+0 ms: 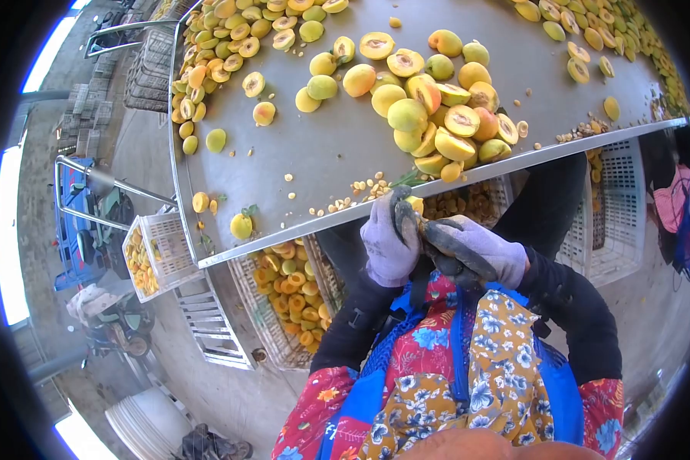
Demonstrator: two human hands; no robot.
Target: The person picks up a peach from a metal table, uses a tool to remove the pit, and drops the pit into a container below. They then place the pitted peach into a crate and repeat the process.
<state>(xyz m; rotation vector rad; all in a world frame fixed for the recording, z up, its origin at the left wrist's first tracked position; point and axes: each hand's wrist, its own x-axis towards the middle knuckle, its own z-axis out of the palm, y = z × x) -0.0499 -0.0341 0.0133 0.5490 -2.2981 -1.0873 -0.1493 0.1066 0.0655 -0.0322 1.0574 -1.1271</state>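
Note:
My left hand (391, 238), in a pale purple glove with dark grey fingers, is closed at the table's front edge. A small yellow piece of apricot (415, 205) shows between its fingertips. My right hand (474, 249), gloved the same way, is closed close against the left one. Its fingertips meet the fruit's underside; whether they also grip a small tool is hidden. Just beyond my hands, a heap of whole and halved apricots (461, 120) lies on the metal table (284, 153). Some halves show their brown stones. Loose pale stones (369, 188) are scattered along the near edge.
Below the table edge stand a crate (241, 287) of pitted halves and another white crate (621, 207) at right. A smaller white basket (178, 249) with fruit hangs by the left corner. More apricots (230, 38) are piled at the far left. Parked scooters (119, 307) stand beyond.

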